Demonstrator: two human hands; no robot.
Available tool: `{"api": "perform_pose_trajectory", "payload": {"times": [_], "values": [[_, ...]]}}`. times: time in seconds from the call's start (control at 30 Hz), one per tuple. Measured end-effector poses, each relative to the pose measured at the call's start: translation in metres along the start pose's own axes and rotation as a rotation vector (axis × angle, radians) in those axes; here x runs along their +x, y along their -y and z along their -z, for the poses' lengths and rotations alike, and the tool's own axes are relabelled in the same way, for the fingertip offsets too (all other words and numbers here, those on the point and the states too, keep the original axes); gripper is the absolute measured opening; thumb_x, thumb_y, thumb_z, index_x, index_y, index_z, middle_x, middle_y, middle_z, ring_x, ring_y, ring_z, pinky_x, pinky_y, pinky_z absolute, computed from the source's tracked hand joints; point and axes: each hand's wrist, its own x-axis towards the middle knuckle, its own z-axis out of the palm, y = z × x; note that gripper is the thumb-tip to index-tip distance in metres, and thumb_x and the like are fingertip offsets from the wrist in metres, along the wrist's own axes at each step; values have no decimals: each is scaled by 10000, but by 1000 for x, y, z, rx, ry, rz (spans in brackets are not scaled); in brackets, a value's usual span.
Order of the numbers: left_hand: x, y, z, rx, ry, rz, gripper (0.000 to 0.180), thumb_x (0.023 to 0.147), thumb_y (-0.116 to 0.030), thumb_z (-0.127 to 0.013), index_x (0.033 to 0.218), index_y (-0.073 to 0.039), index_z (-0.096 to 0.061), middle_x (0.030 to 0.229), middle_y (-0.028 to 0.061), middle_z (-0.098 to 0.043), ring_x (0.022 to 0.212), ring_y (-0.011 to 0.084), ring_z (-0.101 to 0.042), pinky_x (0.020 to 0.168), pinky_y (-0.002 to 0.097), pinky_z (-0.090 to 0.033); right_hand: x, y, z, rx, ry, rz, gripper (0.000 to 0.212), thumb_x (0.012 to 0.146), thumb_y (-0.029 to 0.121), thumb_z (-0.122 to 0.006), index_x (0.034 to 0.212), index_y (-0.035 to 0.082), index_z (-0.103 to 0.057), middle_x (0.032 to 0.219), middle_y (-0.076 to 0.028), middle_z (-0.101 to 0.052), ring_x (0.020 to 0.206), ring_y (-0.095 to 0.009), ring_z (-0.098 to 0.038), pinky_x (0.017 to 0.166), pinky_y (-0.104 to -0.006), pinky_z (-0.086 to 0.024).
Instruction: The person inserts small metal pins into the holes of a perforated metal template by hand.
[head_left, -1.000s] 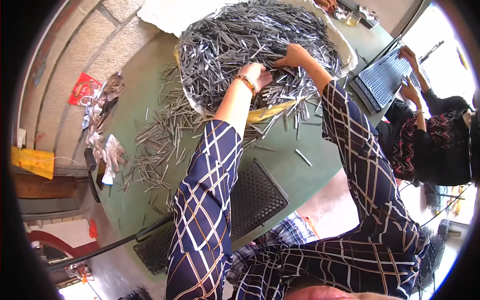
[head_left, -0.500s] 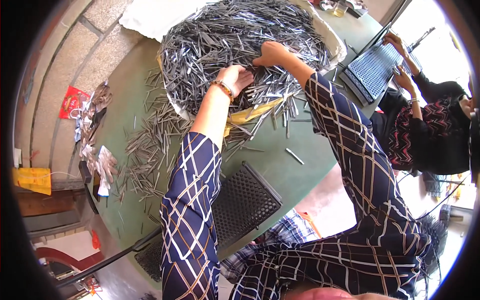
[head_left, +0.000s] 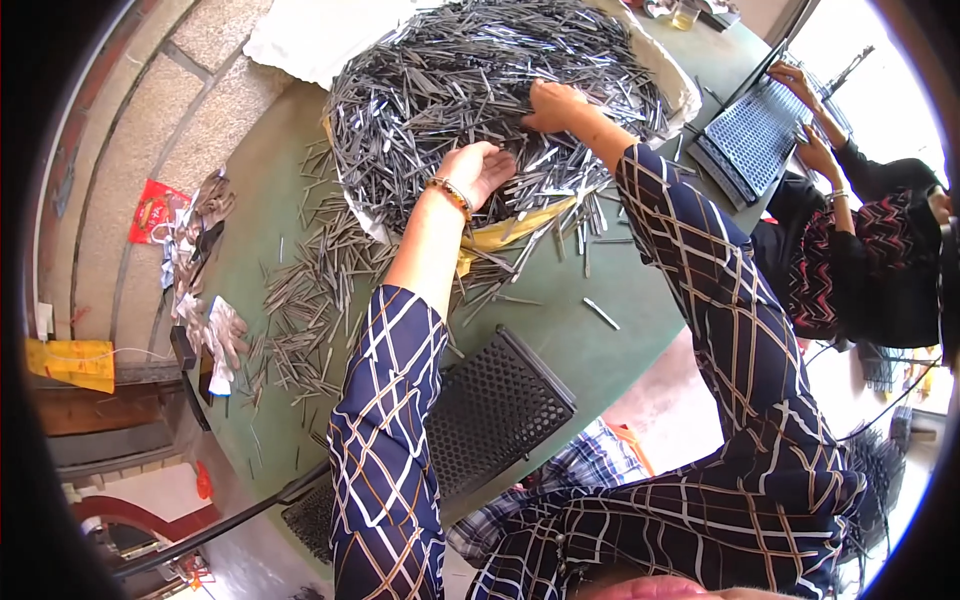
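Observation:
A heap of thin, dark grey metal strips [head_left: 490, 60] fills a wide, pale-lined container [head_left: 680, 85] on the green table. My left hand [head_left: 480, 172] is at the near side of the heap, palm turned right, fingers stretched out and a little apart, touching the strips. A beaded bracelet [head_left: 452, 197] is round that wrist. My right hand [head_left: 556, 105] reaches into the heap from the right, back upward and fingers bent down; their tips are hidden, so any grip is unseen. Between the hands lies a darker hollow among the strips. Yellow material [head_left: 515, 228] shows at the container's near edge.
Loose strips [head_left: 305, 330] lie scattered on the green table [head_left: 600, 345]. A black perforated rack [head_left: 505, 400] sits at its near edge, partly behind my left sleeve. Stained gloves [head_left: 222, 345] hang at the left edge. On the right, another person's hands [head_left: 815, 150] touch a perforated tray [head_left: 745, 135].
The whole view has shifted slightly right and down. My hands have drawn a little apart, and more of my left fingers shows, stretched out beside the hollow.

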Motion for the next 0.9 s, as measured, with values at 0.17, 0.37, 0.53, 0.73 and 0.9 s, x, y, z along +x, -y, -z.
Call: {"api": "perform_pose_trajectory", "payload": {"times": [0.17, 0.37, 0.53, 0.73, 0.9], "values": [[-2, 1, -1, -2, 3, 32, 185, 836, -8, -482, 980, 94, -426, 1065, 267, -509, 1002, 362, -531, 934, 460, -452, 8, 0, 2, -42, -10, 87, 389, 754, 332, -621, 940, -8, -649, 995, -172, -642, 945, -305, -619, 818, -376, -493], [-5, 4, -11, -62, 102, 12, 154, 834, -5, -491, 945, 91, -445, 1060, 255, -512, 1025, 351, -522, 961, 459, -432, -3, -21, 12, -104, -28, 182, 319, 740, 306, -639, 872, 16, -663, 912, -145, -660, 889, -306, -632, 758, -398, -507], [-11, 1, -21, -41, 172, 9, 234, 834, -97, -564, 947, 75, -452, 1045, 240, -516, 1035, 349, -520, 967, 445, -429, -15, -23, 24, 18, -98, 141, 414, 741, 377, -596, 843, -24, -606, 815, -218, -628, 826, -362, -614, 736, -432, -485], [2, -2, -51, -174, 316, 139, 796, 688, -482, -748, 1061, 132, -405, 1019, 215, -528, 1001, 316, -534, 939, 428, -430, -46, 1, 37, 120, -264, 67, 352, 756, 331, -575, 806, -17, -580, 782, -204, -633, 768, -365, -629, 694, -441, -501], [10, 5, -57, 11, 268, -87, 668, 670, -582, -709, 1007, -33, -531, 974, 111, -585, 950, 261, -555, 914, 398, -419, -73, 38, 8, -24, -364, 103, 253, 762, 158, -605, 925, -9, -507, 817, -163, -612, 722, -299, -647, 639, -391, -519]]}}
